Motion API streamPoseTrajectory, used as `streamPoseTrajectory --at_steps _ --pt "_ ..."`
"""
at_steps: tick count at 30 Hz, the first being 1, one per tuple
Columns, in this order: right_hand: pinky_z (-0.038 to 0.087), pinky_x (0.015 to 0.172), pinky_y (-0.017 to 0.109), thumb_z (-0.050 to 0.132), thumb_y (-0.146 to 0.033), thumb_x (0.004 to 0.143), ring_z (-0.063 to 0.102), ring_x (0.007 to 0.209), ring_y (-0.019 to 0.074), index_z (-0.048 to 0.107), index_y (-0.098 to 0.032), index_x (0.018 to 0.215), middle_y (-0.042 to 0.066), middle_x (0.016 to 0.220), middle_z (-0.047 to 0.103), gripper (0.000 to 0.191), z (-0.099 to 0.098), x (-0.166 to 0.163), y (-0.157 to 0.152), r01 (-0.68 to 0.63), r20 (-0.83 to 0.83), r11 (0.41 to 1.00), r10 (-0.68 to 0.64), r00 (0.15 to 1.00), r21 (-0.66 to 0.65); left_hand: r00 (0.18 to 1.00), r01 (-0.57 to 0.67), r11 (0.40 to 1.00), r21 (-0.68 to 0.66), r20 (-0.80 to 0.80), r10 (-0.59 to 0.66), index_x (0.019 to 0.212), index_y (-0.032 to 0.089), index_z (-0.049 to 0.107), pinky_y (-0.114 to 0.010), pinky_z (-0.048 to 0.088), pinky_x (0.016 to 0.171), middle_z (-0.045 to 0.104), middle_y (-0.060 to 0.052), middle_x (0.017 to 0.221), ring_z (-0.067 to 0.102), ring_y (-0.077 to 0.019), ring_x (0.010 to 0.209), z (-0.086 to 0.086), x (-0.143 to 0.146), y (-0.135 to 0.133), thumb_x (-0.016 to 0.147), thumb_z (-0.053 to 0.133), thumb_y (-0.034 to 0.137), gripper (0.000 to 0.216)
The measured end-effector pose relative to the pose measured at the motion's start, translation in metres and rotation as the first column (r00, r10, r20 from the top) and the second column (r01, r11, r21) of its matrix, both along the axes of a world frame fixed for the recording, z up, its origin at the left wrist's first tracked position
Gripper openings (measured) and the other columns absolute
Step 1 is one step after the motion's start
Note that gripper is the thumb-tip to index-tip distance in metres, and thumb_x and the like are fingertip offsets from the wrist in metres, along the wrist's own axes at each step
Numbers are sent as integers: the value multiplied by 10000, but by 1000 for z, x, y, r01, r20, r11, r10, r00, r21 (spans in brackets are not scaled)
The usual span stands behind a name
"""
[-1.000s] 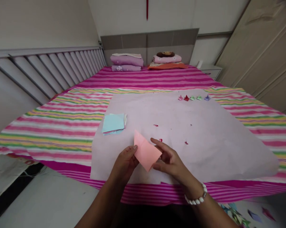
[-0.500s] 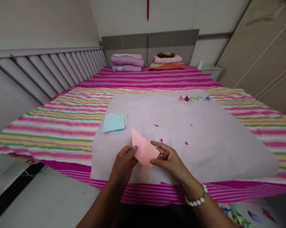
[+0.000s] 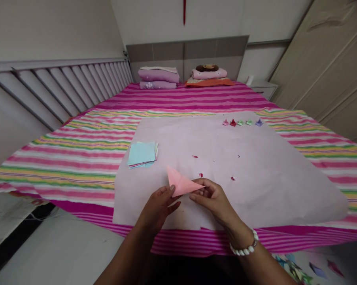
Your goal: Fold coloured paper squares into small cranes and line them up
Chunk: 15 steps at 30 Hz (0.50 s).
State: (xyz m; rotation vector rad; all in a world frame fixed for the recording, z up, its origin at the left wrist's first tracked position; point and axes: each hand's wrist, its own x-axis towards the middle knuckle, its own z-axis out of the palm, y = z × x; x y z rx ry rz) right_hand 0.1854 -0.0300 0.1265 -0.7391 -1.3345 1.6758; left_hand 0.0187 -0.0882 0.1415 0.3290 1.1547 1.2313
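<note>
The left hand [image 3: 159,204] is pinching a pink paper [image 3: 182,186], with its thumb on top. The paper is folded into pointy corners and is low in the middle of the frame, held up over a big pale sheet [image 3: 178,134]. The right hand [image 3: 212,198] is at the paper's right tip with its fingers bent. I can't tell if it is gripping the tip. A bracelet [image 3: 245,250] of white beads goes around the right wrist.

Just above the right hand is a tiny red scrap [image 3: 201,175]. Another scrap [image 3: 233,179] lies to its right. Left of the middle is a stack of square papers [image 3: 142,152], light blue on top. Near the upper right, five little folded shapes [image 3: 233,123] sit in a row: pink, red, two green and one purple.

The sheet lies on a stripy bed cover [image 3: 62,158]. More folded papers [image 3: 297,273] are in the bottom right corner. At the upper right is a white cabinet [image 3: 265,88]. I can't see inside it. Two piles of folded bedding [image 3: 159,77] are at the top middle.
</note>
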Motion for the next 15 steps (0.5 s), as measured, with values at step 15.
streamPoseTrajectory --at_steps 15 --pt "527 779 344 849 -231 613 640 909 204 622 -254 1129 55 1080 665 564 15 -1 -9 58 -52 997 -61 997 -48 892 57 908 415 -429 139 795 167 703 -271 494 764 721 -32 787 647 -177 786 -4 2 -6 682 789 234 157"
